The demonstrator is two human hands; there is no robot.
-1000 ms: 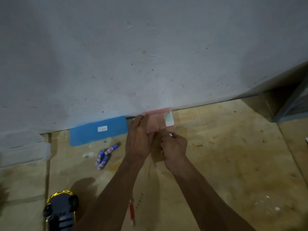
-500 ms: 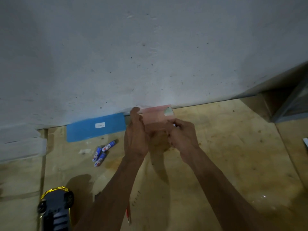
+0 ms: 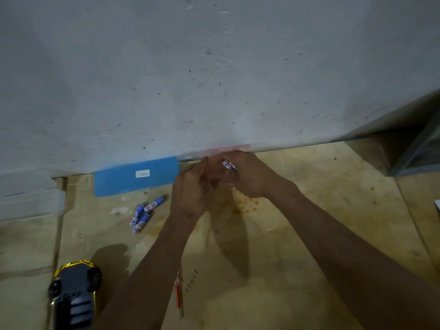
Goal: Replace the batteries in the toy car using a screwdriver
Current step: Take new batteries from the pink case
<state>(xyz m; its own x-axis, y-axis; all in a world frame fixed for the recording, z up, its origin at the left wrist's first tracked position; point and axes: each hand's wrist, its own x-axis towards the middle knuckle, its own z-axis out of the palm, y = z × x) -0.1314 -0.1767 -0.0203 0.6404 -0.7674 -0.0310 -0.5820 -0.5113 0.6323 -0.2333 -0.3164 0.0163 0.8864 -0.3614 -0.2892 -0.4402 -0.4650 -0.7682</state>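
The toy car [image 3: 73, 296] lies upturned at the table's [image 3: 297, 234] near-left, cut off by the frame. A red screwdriver [image 3: 178, 296] is half hidden beside the left forearm. Three batteries [image 3: 142, 214] lie loose with bare table around them. The right hand [image 3: 247, 175] pinches a battery [image 3: 229, 165]; the left hand [image 3: 190, 191] curls on a blurred pink pack [image 3: 226, 148] at the wall.

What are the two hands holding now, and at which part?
The right hand pinches a battery in its fingertips, one end showing. The left hand touches a pink pack; its grip is hidden.
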